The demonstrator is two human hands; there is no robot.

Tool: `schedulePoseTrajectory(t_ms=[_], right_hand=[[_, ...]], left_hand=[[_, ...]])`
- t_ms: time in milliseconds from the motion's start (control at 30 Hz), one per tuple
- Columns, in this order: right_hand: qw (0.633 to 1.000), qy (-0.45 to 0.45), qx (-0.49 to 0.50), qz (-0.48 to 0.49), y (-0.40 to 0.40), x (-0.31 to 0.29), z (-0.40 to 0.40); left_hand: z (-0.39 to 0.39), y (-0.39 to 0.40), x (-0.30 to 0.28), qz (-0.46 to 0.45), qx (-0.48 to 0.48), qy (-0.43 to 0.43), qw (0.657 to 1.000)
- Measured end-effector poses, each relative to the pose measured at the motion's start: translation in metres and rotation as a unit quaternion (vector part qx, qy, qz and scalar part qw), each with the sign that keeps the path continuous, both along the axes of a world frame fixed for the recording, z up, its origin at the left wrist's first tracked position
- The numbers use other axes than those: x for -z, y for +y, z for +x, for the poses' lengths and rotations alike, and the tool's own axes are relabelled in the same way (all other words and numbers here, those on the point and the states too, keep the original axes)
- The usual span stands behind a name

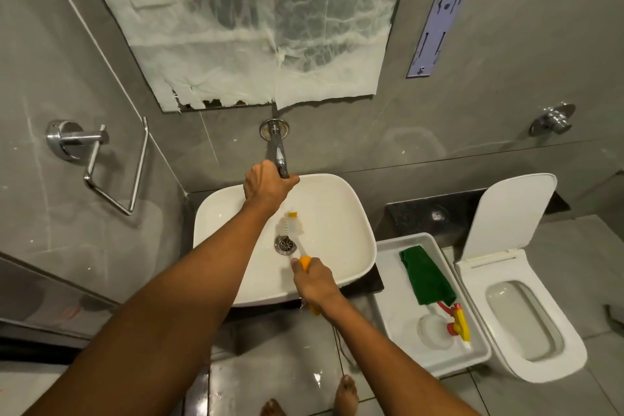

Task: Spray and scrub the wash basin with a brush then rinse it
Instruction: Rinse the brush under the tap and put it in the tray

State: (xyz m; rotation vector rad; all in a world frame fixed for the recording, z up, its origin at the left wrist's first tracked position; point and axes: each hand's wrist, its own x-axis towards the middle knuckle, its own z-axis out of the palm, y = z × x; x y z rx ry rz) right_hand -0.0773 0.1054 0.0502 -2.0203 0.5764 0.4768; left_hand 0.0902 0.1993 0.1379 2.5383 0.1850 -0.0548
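A white wash basin [341, 213] sits on a dark counter, with a chrome drain [285, 244] at its middle. My left hand [266, 183] reaches across the basin and grips the end of the chrome tap [277, 145] that juts from the wall. My right hand [315, 282] holds the orange handle of a scrub brush [293, 224]; its white bristle head rests inside the basin just above the drain. A spray bottle [456, 322] with a red and yellow trigger lies on its side in a white tray at the right.
The white tray [398, 284] also holds a green cloth [427, 275]. A white toilet [526, 317] with its lid up stands at the far right. A chrome towel holder [101, 162] projects from the left wall. A paper-covered mirror [253, 20] hangs above the tap. My bare feet stand on wet floor tiles.
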Motion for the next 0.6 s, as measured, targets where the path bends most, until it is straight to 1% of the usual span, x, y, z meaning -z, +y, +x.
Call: schedulePoseTrajectory(t_ms=[133, 367, 600], right_hand=[[0.999, -0.014, -0.027, -0.023, 0.003, -0.003, -0.001], [0.998, -0.026, -0.045, -0.04, 0.007, -0.007, -0.006], [0.999, -0.016, -0.032, -0.035, 0.009, -0.01, -0.014]], left_hand=[[0.01, 0.009, 0.0, -0.025, 0.045, 0.043, 0.998], [0.024, 0.037, 0.005, -0.06, 0.174, 0.062, 0.981], [0.032, 0.046, 0.012, -0.088, 0.218, 0.061, 0.97]])
